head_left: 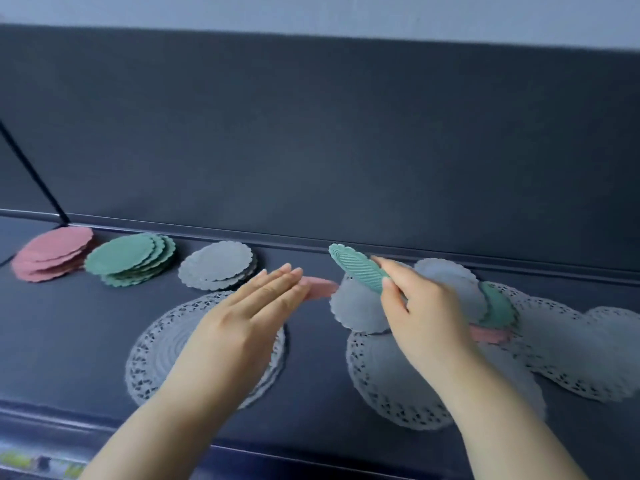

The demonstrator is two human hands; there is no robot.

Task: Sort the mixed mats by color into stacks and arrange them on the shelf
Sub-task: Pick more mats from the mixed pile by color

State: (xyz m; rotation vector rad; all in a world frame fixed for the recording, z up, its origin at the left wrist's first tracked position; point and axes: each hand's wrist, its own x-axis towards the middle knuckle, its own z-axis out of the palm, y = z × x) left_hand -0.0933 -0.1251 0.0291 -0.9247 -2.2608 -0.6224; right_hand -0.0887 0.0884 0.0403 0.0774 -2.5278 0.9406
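Observation:
On the dark shelf [86, 327], three sorted stacks of small scalloped mats lie at the back left: pink stack [52, 254], green stack [130, 259], grey stack [218, 265]. My right hand [422, 306] pinches one green mat [358, 268], lifted and tilted above a mixed pile [485, 306] of grey, green and pink mats. My left hand [249, 313] is flat with straight fingers, its fingertips at a pink mat [320, 287]; whether it carries that mat I cannot tell.
Large white lace mats lie on the shelf: one [156, 355] under my left hand, one [391, 386] under my right wrist, more [588, 348] at the right. The shelf's dark back wall [311, 150] rises behind the stacks. The shelf's front edge [311, 452] runs below my forearms.

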